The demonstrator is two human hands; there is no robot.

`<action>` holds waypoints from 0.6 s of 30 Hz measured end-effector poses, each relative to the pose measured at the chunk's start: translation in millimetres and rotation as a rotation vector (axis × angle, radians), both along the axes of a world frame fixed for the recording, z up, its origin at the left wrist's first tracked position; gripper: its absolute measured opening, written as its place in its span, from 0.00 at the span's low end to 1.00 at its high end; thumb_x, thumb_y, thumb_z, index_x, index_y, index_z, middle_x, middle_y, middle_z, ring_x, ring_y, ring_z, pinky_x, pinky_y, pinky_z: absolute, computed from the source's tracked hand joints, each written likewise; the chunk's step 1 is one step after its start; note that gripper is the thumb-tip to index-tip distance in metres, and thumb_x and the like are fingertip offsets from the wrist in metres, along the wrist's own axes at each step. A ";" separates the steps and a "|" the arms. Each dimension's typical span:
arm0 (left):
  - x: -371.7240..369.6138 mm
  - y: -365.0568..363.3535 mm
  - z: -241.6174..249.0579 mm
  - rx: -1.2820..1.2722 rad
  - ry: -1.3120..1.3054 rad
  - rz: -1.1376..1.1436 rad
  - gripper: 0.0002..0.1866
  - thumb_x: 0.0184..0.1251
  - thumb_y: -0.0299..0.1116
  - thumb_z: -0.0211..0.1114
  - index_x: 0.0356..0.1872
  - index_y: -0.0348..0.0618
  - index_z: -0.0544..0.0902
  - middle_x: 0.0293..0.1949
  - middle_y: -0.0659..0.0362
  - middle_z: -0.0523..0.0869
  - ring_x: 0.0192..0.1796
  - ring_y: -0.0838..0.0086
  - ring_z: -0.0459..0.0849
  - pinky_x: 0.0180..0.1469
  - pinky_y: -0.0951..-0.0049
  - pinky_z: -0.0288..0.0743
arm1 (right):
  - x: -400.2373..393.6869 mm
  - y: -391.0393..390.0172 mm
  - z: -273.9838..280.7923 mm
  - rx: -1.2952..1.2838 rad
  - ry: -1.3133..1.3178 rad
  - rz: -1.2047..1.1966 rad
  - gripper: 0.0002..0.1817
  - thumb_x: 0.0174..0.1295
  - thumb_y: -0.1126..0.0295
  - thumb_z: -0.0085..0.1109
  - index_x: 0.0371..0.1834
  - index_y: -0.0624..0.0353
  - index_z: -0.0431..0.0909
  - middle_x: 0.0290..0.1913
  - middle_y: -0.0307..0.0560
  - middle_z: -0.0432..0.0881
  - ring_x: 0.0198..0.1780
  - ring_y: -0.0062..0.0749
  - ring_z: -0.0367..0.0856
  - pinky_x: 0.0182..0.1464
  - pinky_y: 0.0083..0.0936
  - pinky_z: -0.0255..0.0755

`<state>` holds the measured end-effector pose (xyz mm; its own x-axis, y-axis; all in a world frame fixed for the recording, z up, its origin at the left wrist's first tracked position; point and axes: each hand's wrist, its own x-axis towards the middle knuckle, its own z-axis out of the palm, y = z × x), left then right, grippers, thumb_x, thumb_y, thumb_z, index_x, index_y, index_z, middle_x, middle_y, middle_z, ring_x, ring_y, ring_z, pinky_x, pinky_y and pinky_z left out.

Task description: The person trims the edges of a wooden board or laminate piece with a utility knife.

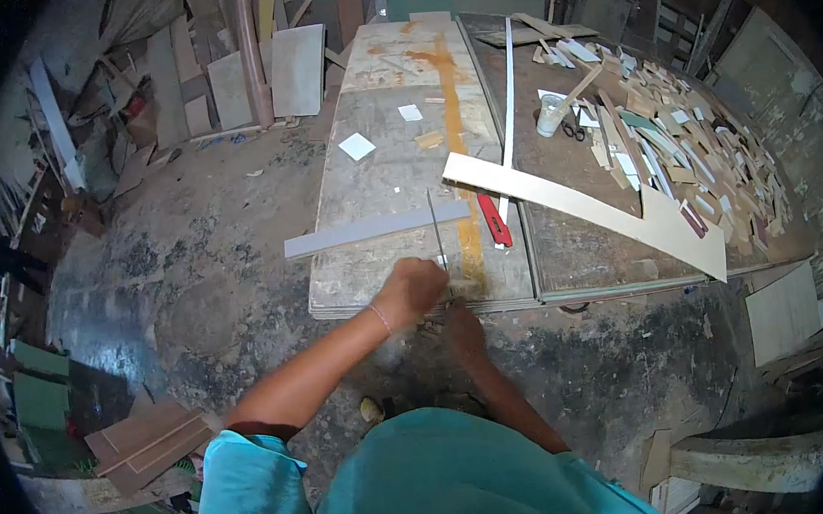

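Observation:
My left hand (412, 291) is closed in a fist at the near edge of the workbench, around the lower part of a thin dark strip (434, 218) that points away from me. Just below and to the right, my right hand (466, 332) is also closed, close to the strip's near end; its fingers are shadowed, and what they grip is hidden. Beyond the hands lies a long pale grey board (371, 229), crossed by the strip in view. A red-handled tool (494, 221) rests to the right of it.
A cream L-shaped board (581, 200) lies across the bench (337, 287) and the adjoining table (576, 254). A long white strip (507, 95), a plastic cup (550, 116), scissors (574, 132) and many offcuts (683, 139) are on that table. Panels (298, 71) lean at the back left.

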<state>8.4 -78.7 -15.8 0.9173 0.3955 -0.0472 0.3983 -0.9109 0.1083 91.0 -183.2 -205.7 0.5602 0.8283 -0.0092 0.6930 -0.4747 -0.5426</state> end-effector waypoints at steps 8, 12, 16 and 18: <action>30.1 121.5 -14.9 -0.428 0.020 0.177 0.17 0.37 0.40 0.69 0.26 0.38 0.80 0.30 0.45 0.80 0.35 0.57 0.79 0.39 0.66 0.72 | -10.9 6.8 26.2 -0.089 0.098 -0.077 0.15 0.62 0.63 0.35 0.37 0.67 0.65 0.22 0.61 0.76 0.27 0.55 0.76 0.29 0.46 0.68; 17.7 119.6 -23.1 -0.631 -0.078 0.191 0.18 0.37 0.39 0.70 0.27 0.35 0.80 0.27 0.46 0.80 0.31 0.59 0.80 0.36 0.66 0.71 | -6.3 7.7 25.9 -0.125 0.074 -0.094 0.15 0.62 0.64 0.37 0.38 0.67 0.64 0.21 0.59 0.76 0.26 0.55 0.76 0.27 0.46 0.68; 12.3 58.8 16.9 -0.225 -0.010 0.123 0.13 0.40 0.38 0.66 0.23 0.37 0.79 0.26 0.46 0.79 0.33 0.55 0.79 0.36 0.63 0.72 | -4.4 2.1 36.6 -0.079 0.075 -0.018 0.13 0.61 0.66 0.36 0.37 0.67 0.65 0.21 0.61 0.75 0.28 0.54 0.76 0.28 0.46 0.69; 10.6 33.5 2.2 -0.034 -0.012 -0.093 0.09 0.40 0.35 0.63 0.20 0.39 0.80 0.23 0.48 0.79 0.30 0.57 0.79 0.33 0.62 0.72 | 2.6 3.5 21.4 -0.054 0.050 0.019 0.13 0.60 0.67 0.36 0.37 0.67 0.65 0.22 0.62 0.75 0.29 0.54 0.76 0.28 0.45 0.69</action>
<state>19.0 -45.2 -13.6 0.9505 0.3071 -0.0480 0.3109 -0.9395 0.1437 93.5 -179.7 -184.3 0.5417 0.8366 -0.0817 0.6751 -0.4909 -0.5506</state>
